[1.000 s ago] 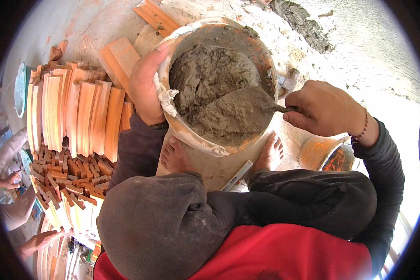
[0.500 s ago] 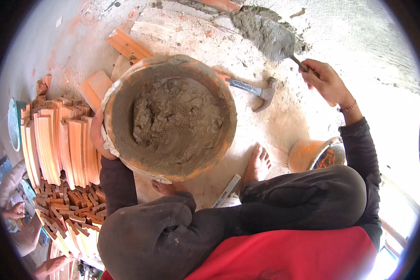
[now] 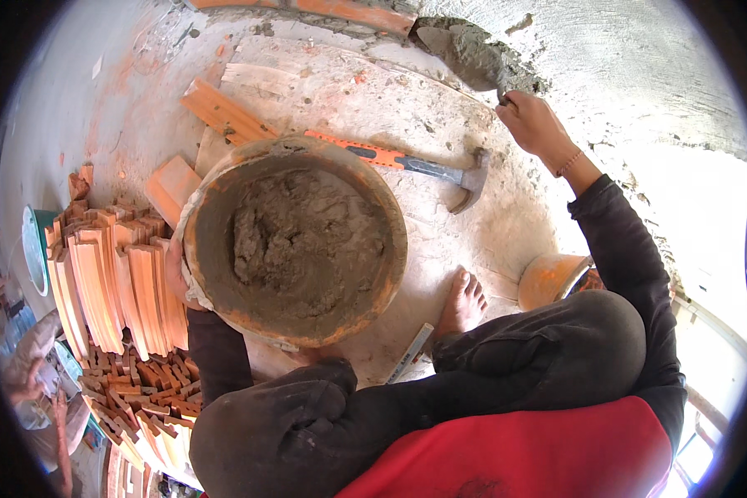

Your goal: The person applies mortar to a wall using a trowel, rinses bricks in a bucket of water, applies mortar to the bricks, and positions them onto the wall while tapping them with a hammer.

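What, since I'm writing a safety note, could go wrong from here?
The bucket might tip and spill its mortar if the left hand at its side shifts. The trowel in the right hand could drop some mortar. A bare foot might step on the hammer on the floor.

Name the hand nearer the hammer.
Right: the right hand is up and right of the hammer, near its head; the left hand is at the left side of the bucket.

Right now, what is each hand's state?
Left hand: against the round, grey-orange bucket; grip hidden, cannot tell.
Right hand: closed, holding the mortar-coated trowel.
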`<state>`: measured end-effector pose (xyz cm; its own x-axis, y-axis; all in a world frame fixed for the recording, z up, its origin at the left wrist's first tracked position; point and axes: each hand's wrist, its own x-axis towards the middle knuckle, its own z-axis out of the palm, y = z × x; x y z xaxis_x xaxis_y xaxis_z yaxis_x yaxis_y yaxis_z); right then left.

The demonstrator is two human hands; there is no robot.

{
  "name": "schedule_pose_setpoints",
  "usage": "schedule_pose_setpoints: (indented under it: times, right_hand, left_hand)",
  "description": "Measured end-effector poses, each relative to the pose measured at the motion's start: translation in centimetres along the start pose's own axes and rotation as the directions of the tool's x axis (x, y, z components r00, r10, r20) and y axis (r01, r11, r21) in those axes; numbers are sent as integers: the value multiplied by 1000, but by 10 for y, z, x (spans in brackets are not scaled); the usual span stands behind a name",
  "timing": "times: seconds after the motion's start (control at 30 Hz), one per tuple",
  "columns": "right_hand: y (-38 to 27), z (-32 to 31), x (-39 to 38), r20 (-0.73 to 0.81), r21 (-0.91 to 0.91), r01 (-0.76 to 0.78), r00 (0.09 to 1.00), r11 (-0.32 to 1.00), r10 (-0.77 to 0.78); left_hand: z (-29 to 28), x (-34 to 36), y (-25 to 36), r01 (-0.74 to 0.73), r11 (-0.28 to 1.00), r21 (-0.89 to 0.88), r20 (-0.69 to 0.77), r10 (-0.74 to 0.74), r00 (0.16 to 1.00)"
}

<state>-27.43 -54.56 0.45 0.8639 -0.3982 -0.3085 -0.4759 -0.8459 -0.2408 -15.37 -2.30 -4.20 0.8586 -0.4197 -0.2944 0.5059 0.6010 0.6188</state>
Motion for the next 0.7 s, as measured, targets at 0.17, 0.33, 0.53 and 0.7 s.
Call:
schedule_pose_setpoints:
  times: [0.17, 0.33, 0.53, 0.7]
  right_hand:
    - [-3, -7, 15, 124, 7, -111, 986, 994, 109]
    - [0, -24, 0, 238, -82, -233, 940, 969, 246]
    - [1, -22, -20, 199, -257, 82, 980, 963, -30]
    - [-31, -6, 17, 167, -93, -32, 985, 995, 48]
  left_hand:
    - [3, 2, -5, -7, 1000, -30, 39, 9, 999]
    - [4, 0, -3, 16, 1000, -12, -16, -16, 1000]
    - [10, 2, -4, 30, 999, 13, 47, -31, 998]
    - [19, 1, -5, 23, 999, -32, 43, -22, 999]
